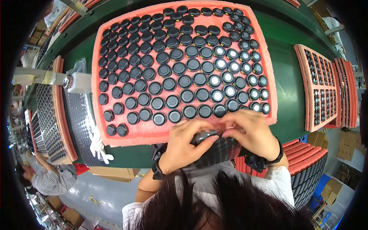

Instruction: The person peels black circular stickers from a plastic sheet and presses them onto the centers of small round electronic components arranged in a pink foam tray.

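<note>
A pink foam tray [134,139] lies before me with rows of black round cap-like pieces [184,81], some with bright reflective tops. At its front edge my left hand [188,142] is closed around a dark, shiny rounded piece [205,136], mostly hidden by the fingers. My right hand [253,132] is close beside it, fingertips pinched together; whatever they hold is hidden. Below both hands is a dark sheet or panel with a repeating pattern [219,154], its kind unclear. A dark band is on each wrist.
The green bench [285,92] carries the tray. To the right stand pink trays [322,90] of parts; more are stacked at lower right [306,157]. White gloves [99,147] and a clear patterned sheet [80,115] lie left. A person in stripes [53,182] is at lower left.
</note>
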